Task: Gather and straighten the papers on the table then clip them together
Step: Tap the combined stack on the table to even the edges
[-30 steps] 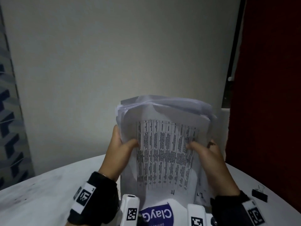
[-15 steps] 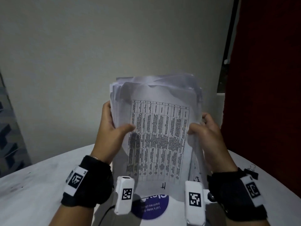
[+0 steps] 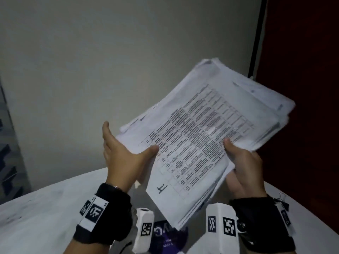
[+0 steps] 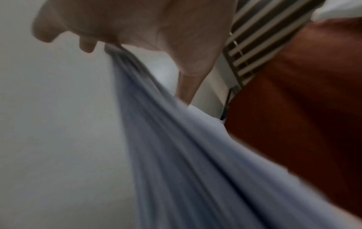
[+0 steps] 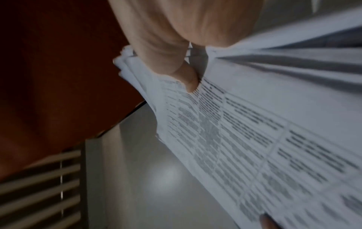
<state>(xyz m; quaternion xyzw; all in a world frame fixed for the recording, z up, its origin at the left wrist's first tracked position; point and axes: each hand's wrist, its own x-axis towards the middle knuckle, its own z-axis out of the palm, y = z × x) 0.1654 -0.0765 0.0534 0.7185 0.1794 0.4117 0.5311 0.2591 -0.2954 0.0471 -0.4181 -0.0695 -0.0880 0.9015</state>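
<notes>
A thick stack of white papers (image 3: pixel 200 136), its top sheet a printed table, hangs in the air above the table, tilted so its top leans to the upper right. My left hand (image 3: pixel 124 154) holds the stack's left edge, thumb on the top sheet and fingers behind. My right hand (image 3: pixel 240 169) grips the lower right edge, thumb on the front. The sheet edges are uneven and fanned. In the left wrist view the papers (image 4: pixel 186 155) run out blurred from the hand (image 4: pixel 147 31). The right wrist view has the thumb (image 5: pixel 188 77) pressing the papers (image 5: pixel 254 139). A black binder clip (image 3: pixel 284 203) lies behind my right wrist.
The white round table (image 3: pixel 45 213) curves below my hands. A purple round label (image 3: pixel 168 237) lies on it under the stack. A grey wall stands behind, and a dark red surface (image 3: pixel 302 70) fills the right side.
The stack stood upright between my hands before. It has now swung clockwise and leans to the upper right. Both hands have kept their hold.
</notes>
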